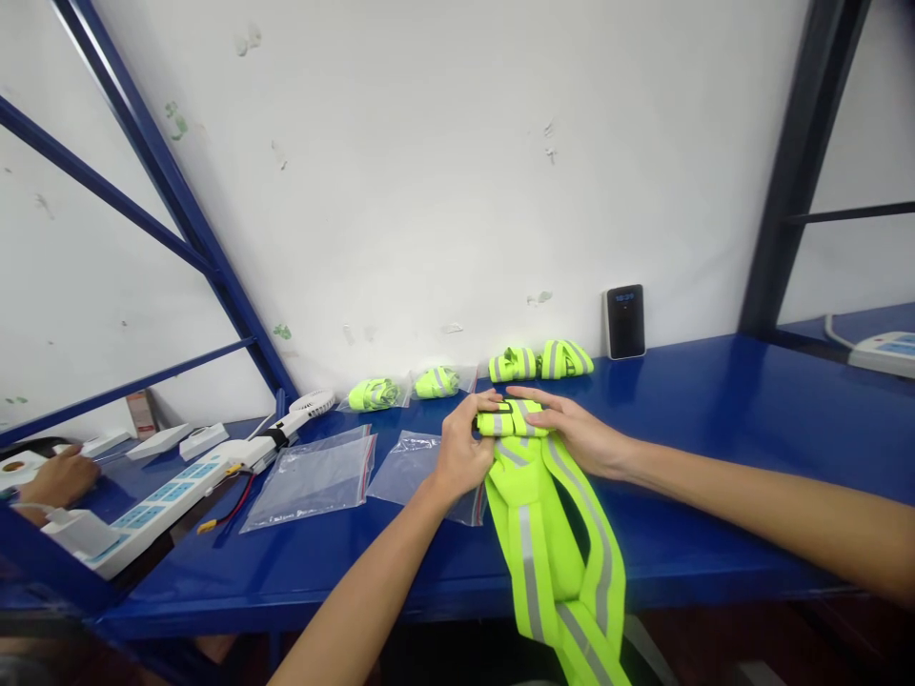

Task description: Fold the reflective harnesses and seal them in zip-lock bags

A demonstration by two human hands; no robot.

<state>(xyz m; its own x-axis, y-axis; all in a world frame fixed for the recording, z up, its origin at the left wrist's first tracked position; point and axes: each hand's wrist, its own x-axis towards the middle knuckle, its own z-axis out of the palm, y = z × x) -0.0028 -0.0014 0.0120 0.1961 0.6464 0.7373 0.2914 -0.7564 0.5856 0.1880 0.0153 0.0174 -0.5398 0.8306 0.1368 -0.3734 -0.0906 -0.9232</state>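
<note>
Two bare hands meet near the front of a blue workbench [686, 534], gripping the folded top of a neon yellow reflective safety vest [512, 419] with grey stripes. The left hand [464, 450] curls around the bundle's left end, and the right hand [572, 431] presses over its right end, fingers reaching toward the left hand. Below them, the vest's long straps [554, 557] spill across the bench and hang over its front edge. A clear zip bag [418, 476] lies just beside the left hand, partly under the wrist, with a second zip bag [311, 481] farther left. Along the white wall [429, 171], just behind the hands, sit two bagged vest bundles [376, 393] and two unbagged bundles [525, 362], near a black digital clock [625, 321]. To the right, blue bench top extends past the right forearm toward a dark steel upright [797, 171]. At far left, well apart, another person's hand [61, 476] rests near a white power strip [150, 510].
</note>
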